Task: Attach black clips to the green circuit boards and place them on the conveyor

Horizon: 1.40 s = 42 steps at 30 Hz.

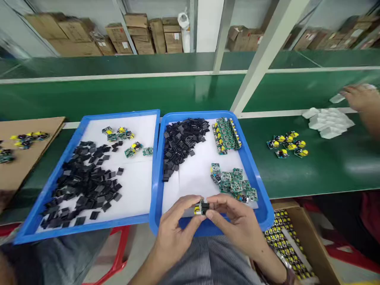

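Observation:
Over the front edge of the right blue tray (211,228), my left hand (179,223) pinches a small circuit board (197,208) with a yellow part on it. My right hand (233,215) pinches a small black plastic piece (204,206) against the board's right side; whether it is fully seated I cannot tell. Just beyond my hands lies a loose cluster of green circuit boards (236,182). Behind that, a block of joined boards (227,135) sits at the tray's back right. A heap of black pieces (184,142) fills the tray's left side.
A second blue tray (157,158) at left holds black pieces (86,182) and a few boards. Cardboard (35,158) lies farther left. At right are boards (287,144), white pieces (329,122) and another person's hand (360,97). A carton of boards (311,237) stands below; a post (267,55) rises behind.

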Tool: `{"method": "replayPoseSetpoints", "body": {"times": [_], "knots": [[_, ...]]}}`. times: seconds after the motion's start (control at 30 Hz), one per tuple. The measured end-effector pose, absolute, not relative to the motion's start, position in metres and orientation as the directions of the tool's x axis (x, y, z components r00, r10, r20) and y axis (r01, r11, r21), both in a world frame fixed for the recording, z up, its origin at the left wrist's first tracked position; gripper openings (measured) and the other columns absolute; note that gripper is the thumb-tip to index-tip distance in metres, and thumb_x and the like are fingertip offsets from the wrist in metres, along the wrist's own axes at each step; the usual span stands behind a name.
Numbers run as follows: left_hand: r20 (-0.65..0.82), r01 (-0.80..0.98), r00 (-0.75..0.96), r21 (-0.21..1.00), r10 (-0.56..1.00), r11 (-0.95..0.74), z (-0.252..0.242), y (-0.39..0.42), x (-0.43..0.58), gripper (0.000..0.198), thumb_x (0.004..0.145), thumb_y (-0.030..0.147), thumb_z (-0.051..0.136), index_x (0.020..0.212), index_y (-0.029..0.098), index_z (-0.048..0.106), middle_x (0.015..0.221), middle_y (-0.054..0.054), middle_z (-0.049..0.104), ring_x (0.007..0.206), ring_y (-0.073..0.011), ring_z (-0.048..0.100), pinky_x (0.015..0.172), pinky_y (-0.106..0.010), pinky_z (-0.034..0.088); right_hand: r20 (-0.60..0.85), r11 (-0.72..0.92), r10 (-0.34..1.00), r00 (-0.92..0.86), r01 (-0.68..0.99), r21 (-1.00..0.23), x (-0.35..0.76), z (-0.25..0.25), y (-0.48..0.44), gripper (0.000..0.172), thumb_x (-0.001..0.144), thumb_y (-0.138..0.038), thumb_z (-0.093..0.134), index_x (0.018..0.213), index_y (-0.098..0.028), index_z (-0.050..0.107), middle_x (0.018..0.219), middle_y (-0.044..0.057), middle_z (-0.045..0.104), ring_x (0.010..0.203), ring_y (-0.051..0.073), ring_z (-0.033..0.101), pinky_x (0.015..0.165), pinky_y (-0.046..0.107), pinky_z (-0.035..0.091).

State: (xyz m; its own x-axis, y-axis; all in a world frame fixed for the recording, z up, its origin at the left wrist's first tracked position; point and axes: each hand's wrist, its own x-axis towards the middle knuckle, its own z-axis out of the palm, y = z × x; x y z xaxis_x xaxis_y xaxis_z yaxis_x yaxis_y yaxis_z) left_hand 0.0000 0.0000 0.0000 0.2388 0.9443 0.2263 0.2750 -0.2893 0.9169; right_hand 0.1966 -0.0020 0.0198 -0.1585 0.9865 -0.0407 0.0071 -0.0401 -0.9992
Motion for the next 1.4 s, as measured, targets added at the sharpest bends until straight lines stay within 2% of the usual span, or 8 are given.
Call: {"method": "replayPoseSetpoints", "body": {"times": [0.13, 0.3, 0.5, 0.67, 0.77, 0.9, 1.03, 1.4], "knots": [[0.260, 0.246, 0.262, 0.913, 0.929, -0.325, 0.003, 0.000, 0.001, 0.047, 0.094, 0.010, 0.072, 0.135, 0.031, 0.063, 0.127, 0.002, 0.069, 0.119, -0.0104, 0.066, 0.106, -0.022, 0.054, -0.047, -0.051, 0.994, -0.096, -0.032, -0.998, 0.193, 0.015, -0.007, 0.009, 0.099, -0.026, 0.070, 0.106, -0.023, 0.074, 0.095, 0.003, 0.068, 0.084, 0.011, 0.069, 0.077, 0.021, 0.058], [0.382, 0.163, 0.290, 0.884, 0.878, -0.438, 0.007, 0.006, 0.002, 0.049, 0.090, 0.000, 0.072, 0.133, 0.021, 0.065, 0.122, -0.004, 0.071, 0.114, -0.0138, 0.067, 0.100, -0.027, 0.059, -0.076, -0.082, 0.985, -0.153, -0.034, -0.996, 0.194, 0.016, -0.002, 0.010, 0.101, -0.028, 0.068, 0.100, -0.019, 0.073, 0.083, 0.001, 0.064, 0.074, 0.009, 0.065, 0.071, 0.020, 0.055], [0.446, 0.218, 0.305, 0.828, 0.842, -0.517, 0.012, 0.007, 0.005, 0.051, 0.088, -0.006, 0.069, 0.135, 0.015, 0.064, 0.119, -0.008, 0.070, 0.113, -0.0142, 0.065, 0.097, -0.030, 0.059, 0.034, 0.076, 0.987, -0.160, 0.262, -0.962, 0.196, 0.021, 0.000, 0.010, 0.104, -0.021, 0.061, 0.100, -0.022, 0.070, 0.084, -0.002, 0.063, 0.078, 0.007, 0.061, 0.073, 0.019, 0.049], [0.466, 0.267, 0.321, 0.791, 0.825, -0.551, 0.012, 0.005, 0.007, 0.056, 0.088, -0.009, 0.067, 0.140, 0.011, 0.061, 0.122, -0.010, 0.067, 0.115, -0.0146, 0.064, 0.099, -0.030, 0.058, 0.017, 0.083, 0.977, -0.211, 0.308, -0.948, 0.199, 0.025, 0.004, 0.012, 0.104, -0.018, 0.058, 0.096, -0.022, 0.067, 0.084, -0.003, 0.062, 0.078, 0.007, 0.059, 0.073, 0.019, 0.047], [0.457, 0.305, 0.295, 0.787, 0.839, -0.536, 0.011, 0.003, 0.008, 0.053, 0.089, -0.005, 0.069, 0.139, 0.014, 0.061, 0.121, -0.008, 0.069, 0.114, -0.0132, 0.065, 0.101, -0.027, 0.057, 0.038, 0.114, 0.973, -0.227, 0.335, -0.935, 0.199, 0.026, 0.008, 0.012, 0.104, -0.016, 0.058, 0.097, -0.022, 0.066, 0.087, -0.003, 0.063, 0.082, 0.007, 0.059, 0.076, 0.018, 0.047], [0.299, 0.290, 0.243, 0.886, 0.923, -0.363, 0.007, 0.000, 0.003, 0.048, 0.093, 0.007, 0.071, 0.137, 0.025, 0.062, 0.122, -0.002, 0.070, 0.111, -0.0107, 0.068, 0.098, -0.022, 0.058, 0.074, 0.122, 0.976, -0.205, 0.235, -0.964, 0.196, 0.022, 0.008, 0.013, 0.101, -0.018, 0.064, 0.105, -0.028, 0.072, 0.091, -0.006, 0.068, 0.084, 0.005, 0.063, 0.078, 0.017, 0.050], [0.209, 0.247, 0.217, 0.933, 0.954, -0.260, 0.004, 0.001, -0.002, 0.050, 0.096, 0.012, 0.070, 0.140, 0.034, 0.061, 0.126, 0.001, 0.069, 0.112, -0.0116, 0.069, 0.097, -0.023, 0.059, 0.105, 0.136, 0.981, -0.163, 0.193, -0.972, 0.193, 0.021, 0.004, 0.029, 0.100, -0.018, 0.068, 0.123, -0.035, 0.068, 0.107, -0.006, 0.071, 0.093, 0.006, 0.067, 0.086, 0.016, 0.055], [0.214, 0.264, 0.249, 0.924, 0.945, -0.278, 0.002, -0.001, -0.002, 0.050, 0.095, 0.010, 0.070, 0.139, 0.034, 0.061, 0.127, 0.000, 0.068, 0.115, -0.0127, 0.067, 0.099, -0.025, 0.059, 0.227, 0.315, 0.932, -0.283, 0.321, -0.893, 0.193, 0.022, 0.002, 0.026, 0.104, -0.009, 0.056, 0.123, -0.026, 0.062, 0.106, 0.000, 0.065, 0.098, 0.008, 0.062, 0.088, 0.021, 0.052]]}}
